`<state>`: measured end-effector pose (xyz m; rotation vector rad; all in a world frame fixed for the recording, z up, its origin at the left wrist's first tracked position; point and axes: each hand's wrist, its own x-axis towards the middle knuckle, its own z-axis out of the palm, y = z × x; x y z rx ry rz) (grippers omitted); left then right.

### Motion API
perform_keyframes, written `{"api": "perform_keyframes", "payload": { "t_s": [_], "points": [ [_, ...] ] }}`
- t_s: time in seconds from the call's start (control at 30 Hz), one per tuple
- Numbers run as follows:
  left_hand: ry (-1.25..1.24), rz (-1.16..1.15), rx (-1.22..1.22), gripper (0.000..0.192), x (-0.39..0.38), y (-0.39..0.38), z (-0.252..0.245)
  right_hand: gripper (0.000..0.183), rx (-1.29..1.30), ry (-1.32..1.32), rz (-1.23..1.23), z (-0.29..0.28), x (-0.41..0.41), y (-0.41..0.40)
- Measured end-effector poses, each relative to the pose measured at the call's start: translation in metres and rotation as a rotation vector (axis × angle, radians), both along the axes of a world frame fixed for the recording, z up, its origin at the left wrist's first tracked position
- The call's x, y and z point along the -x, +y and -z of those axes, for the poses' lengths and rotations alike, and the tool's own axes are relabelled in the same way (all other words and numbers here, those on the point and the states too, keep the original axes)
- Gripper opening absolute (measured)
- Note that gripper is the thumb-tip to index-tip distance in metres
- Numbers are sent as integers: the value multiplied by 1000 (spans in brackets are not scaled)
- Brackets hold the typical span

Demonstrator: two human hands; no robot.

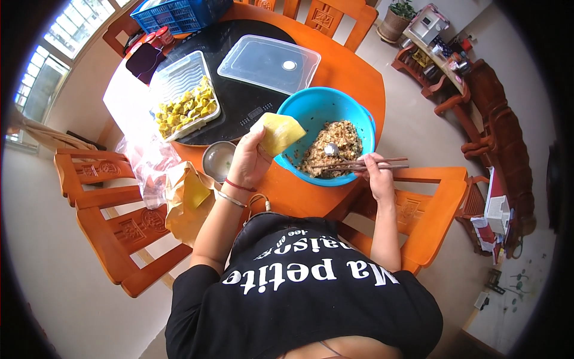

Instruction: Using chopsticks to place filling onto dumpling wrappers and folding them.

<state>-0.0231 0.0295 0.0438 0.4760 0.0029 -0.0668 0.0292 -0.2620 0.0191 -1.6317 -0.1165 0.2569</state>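
My left hand (252,155) holds a yellow dough wrapper (281,133) at the left rim of a blue plastic bowl (309,105). Minced filling (343,137) lies heaped in the bowl, and a metal spoon (331,150) rests in it. In my right hand (376,175) is a pair of chopsticks (385,164), whose tips reach into the filling. A clear plastic container (181,74) on the left holds many folded yellow dumplings (188,107). Below it stands a small bowl of whitish liquid (218,161). More yellow wrappers (197,190) show in an open brown paper bag (184,220).
A clear lid (264,60) lies on the black tabletop panel (233,101) of the orange wooden table (363,72). Beyond are a blue basket (179,18) and red-lidded jars (163,35). Wooden chairs (112,175) surround the table; a clear plastic bag (150,168) hangs at its left edge.
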Motion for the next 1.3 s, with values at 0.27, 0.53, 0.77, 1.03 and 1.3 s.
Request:
{"api": "perform_keyframes", "payload": {
  "t_s": [0.27, 0.53, 0.77, 1.03, 1.3],
  "points": [
    [97, -130, 331, 35, 1, 3, 24, 27, 92, -129, -83, -21, 12, 13],
    [133, -122, 379, 36, -1, -2, 21, 26, 146, -161, -89, -14, 8, 9],
    [133, -112, 262, 35, -5, -5, 29, 23, -56, 38, -16, -9, 2, 5],
    [218, -64, 260, 36, -14, -28, 35, 25, -516, 205, 301, -21, 0, 14],
    [305, -71, 382, 43, -32, -54, 20, 9, 249, -1094, -125, -27, 35, 55]
  ]
}}
